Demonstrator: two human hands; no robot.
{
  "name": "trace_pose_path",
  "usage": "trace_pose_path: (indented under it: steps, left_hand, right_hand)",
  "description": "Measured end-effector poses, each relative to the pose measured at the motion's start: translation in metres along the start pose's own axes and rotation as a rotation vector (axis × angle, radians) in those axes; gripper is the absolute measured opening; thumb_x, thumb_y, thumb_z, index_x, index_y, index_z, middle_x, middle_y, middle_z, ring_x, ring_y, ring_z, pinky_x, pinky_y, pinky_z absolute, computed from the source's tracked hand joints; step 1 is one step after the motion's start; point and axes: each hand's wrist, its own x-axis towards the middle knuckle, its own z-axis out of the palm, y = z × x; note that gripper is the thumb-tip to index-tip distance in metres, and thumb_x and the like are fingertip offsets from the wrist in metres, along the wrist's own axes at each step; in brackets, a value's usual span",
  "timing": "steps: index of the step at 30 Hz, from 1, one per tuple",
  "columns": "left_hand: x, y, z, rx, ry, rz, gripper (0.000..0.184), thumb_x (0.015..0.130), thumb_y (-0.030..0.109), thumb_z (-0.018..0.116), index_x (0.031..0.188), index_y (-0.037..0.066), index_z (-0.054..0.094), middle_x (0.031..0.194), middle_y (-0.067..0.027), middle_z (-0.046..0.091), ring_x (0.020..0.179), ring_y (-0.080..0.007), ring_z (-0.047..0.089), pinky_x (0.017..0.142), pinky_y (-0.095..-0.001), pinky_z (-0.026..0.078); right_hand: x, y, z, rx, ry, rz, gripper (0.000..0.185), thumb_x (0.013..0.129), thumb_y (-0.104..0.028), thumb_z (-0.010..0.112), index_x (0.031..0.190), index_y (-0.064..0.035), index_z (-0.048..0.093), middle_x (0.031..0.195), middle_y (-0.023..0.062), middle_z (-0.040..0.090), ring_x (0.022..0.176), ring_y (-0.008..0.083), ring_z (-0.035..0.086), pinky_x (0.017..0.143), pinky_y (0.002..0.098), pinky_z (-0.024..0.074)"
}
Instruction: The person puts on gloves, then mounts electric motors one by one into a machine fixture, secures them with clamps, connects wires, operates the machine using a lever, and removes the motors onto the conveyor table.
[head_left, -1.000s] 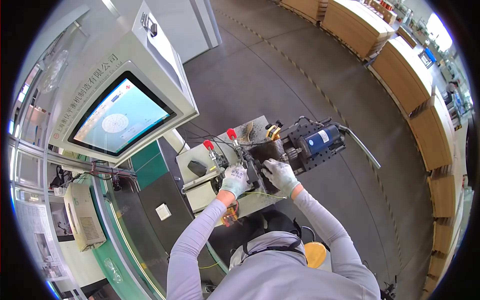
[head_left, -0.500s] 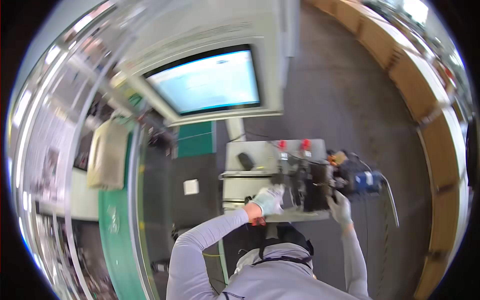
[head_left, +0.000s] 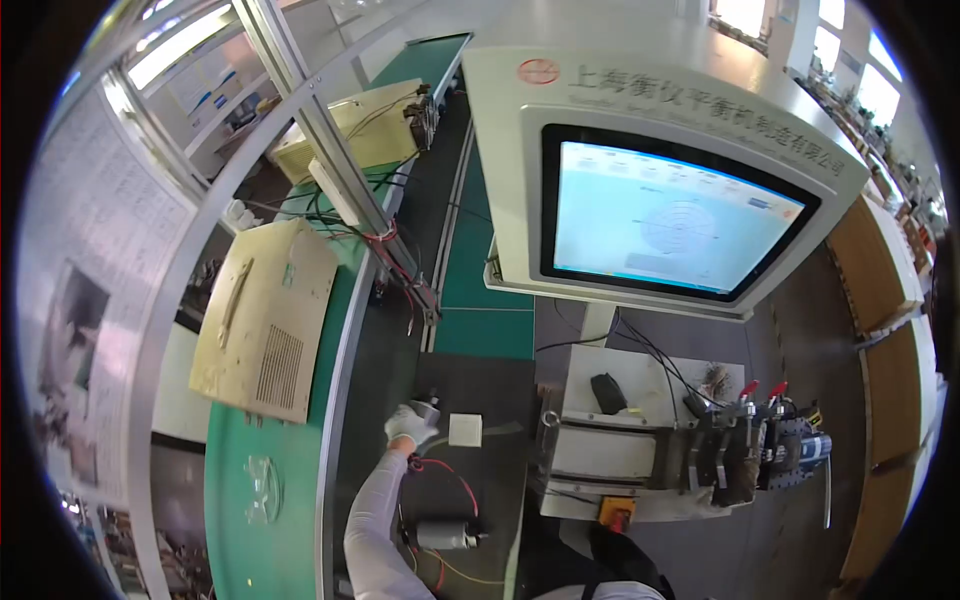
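My left hand (head_left: 410, 425), in a pale glove, reaches over the dark mat at the left. Its fingers are closed round a small grey metal cylindrical part (head_left: 428, 402); its far end shows past them. Just right of the hand lies a white square card (head_left: 465, 430). Nearer my body, a silver cylinder with a dark end (head_left: 447, 535) rests on its side, with red and yellow wires around it. My right hand is out of view. On the right stands the machine bed (head_left: 605, 453), carrying dark clamps with red handles (head_left: 777, 389) and a blue motor (head_left: 815, 448).
A monitor (head_left: 680, 225) in a large pale housing overhangs the back of the machine. A black mouse (head_left: 607, 393) and cables lie beneath it. An orange switch box (head_left: 617, 513) sits at the front edge. A beige case (head_left: 265, 320) stands on the green bench (head_left: 230, 480) beside a metal frame.
My view has turned left. My left hand has gone from the machine's front to the dark mat and closed on the metal part. My right hand, formerly at the machine, has left view.
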Motion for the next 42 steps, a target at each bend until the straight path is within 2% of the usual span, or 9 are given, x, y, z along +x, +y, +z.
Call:
trace_pose_path:
  steps: [5, 12, 15, 16, 18, 19, 22, 24, 42]
  left_hand:
    - [0.122, -0.055, 0.037, -0.144, 0.305, -0.127, 0.084, 0.055, 0.039, 0.081, 0.121, 0.001, 0.047, 0.116, -0.0175, 0.059, 0.105, -0.0304, 0.061, 0.085, -0.04, 0.051]
    - [0.048, -0.048, 0.041, -0.339, 0.776, 0.282, 0.053, 0.074, 0.023, 0.067, 0.121, 0.003, 0.051, 0.123, -0.0194, 0.055, 0.113, -0.0371, 0.052, 0.1, -0.0439, 0.039]
    - [-0.059, -0.05, 0.051, -0.441, 0.698, 0.407, 0.047, 0.078, 0.019, 0.063, 0.12, 0.003, 0.051, 0.128, -0.0182, 0.052, 0.117, -0.0376, 0.048, 0.102, -0.0457, 0.036]
    - [-0.09, -0.058, 0.061, -0.432, 0.577, 0.393, 0.047, 0.079, 0.019, 0.062, 0.121, 0.003, 0.051, 0.129, -0.0175, 0.051, 0.118, -0.0372, 0.047, 0.103, -0.0457, 0.035]
    - [-0.145, -0.078, 0.079, -0.411, 0.34, 0.373, 0.047, 0.08, 0.018, 0.06, 0.124, 0.002, 0.05, 0.133, -0.0162, 0.049, 0.122, -0.0365, 0.045, 0.105, -0.0457, 0.034]
    - [-0.166, -0.09, 0.092, -0.404, 0.322, 0.361, 0.047, 0.08, 0.018, 0.06, 0.124, 0.002, 0.05, 0.133, -0.0162, 0.049, 0.122, -0.0365, 0.045, 0.105, -0.0457, 0.034]
    - [-0.205, -0.135, 0.135, -0.256, 0.058, 0.365, 0.049, 0.083, 0.02, 0.056, 0.127, 0.002, 0.048, 0.138, -0.0152, 0.045, 0.128, -0.0343, 0.04, 0.109, -0.0446, 0.03]
    - [-0.226, -0.147, 0.14, -0.204, 0.09, 0.389, 0.05, 0.083, 0.021, 0.056, 0.129, 0.002, 0.047, 0.139, -0.0152, 0.043, 0.13, -0.0335, 0.039, 0.109, -0.0445, 0.029]
    - [-0.235, -0.207, 0.141, -0.013, 0.055, 0.501, 0.066, 0.076, 0.011, 0.059, 0.138, 0.004, 0.038, 0.147, -0.0113, 0.035, 0.136, -0.0315, 0.03, 0.113, -0.0429, 0.024]
  right_hand:
    - [-0.001, -0.014, -0.038, 0.681, -0.079, 0.225, 0.031, 0.082, -0.024, 0.069, 0.105, -0.0048, 0.062, 0.086, 0.01, 0.066, 0.076, 0.0248, 0.063, 0.066, 0.0367, 0.0545]
    - [-0.039, -0.39, 0.124, -0.117, 0.051, -0.036, 0.013, 0.086, -0.011, 0.066, 0.081, -0.0002, 0.061, 0.063, 0.0005, 0.055, 0.058, 0.0073, 0.047, 0.05, 0.0272, 0.0381]
    - [-0.001, -0.417, 0.185, -0.618, -0.041, -0.807, 0.015, 0.086, -0.016, 0.064, 0.094, -0.0036, 0.065, 0.078, 0.0152, 0.061, 0.07, 0.0255, 0.057, 0.064, 0.036, 0.0458]
    - [-0.026, -0.478, 0.217, -0.375, -0.293, -0.362, 0.02, 0.088, -0.015, 0.059, 0.105, -0.0056, 0.065, 0.096, 0.0168, 0.061, 0.089, 0.0309, 0.057, 0.075, 0.039, 0.0468]
    - [0.01, -0.453, 0.269, -0.938, -0.34, -1.238, 0.036, 0.08, -0.011, 0.061, 0.117, -0.0091, 0.061, 0.112, 0.0208, 0.057, 0.09, 0.0344, 0.06, 0.077, 0.0408, 0.0498]
    - [-0.019, -0.5, 0.31, -0.487, -0.592, -0.379, 0.042, 0.076, -0.01, 0.062, 0.117, -0.0095, 0.059, 0.114, 0.0223, 0.055, 0.085, 0.0361, 0.061, 0.075, 0.041, 0.0503]
    - [0.007, -0.464, 0.415, -0.588, -0.642, -1.436, 0.031, 0.086, -0.023, 0.058, 0.111, -0.0041, 0.059, 0.098, 0.0243, 0.061, 0.082, 0.0388, 0.061, 0.075, 0.0421, 0.0488]
    - [-0.017, -0.479, 0.459, -0.622, -0.737, -0.655, 0.032, 0.09, -0.03, 0.055, 0.103, -0.0012, 0.059, 0.092, 0.0251, 0.063, 0.089, 0.0393, 0.061, 0.077, 0.0448, 0.0474]
    - [-0.02, -0.418, 0.519, -0.74, -0.52, -0.522, 0.032, 0.089, -0.033, 0.055, 0.099, -0.0022, 0.059, 0.1, 0.0221, 0.064, 0.098, 0.0401, 0.059, 0.085, 0.0478, 0.0463]
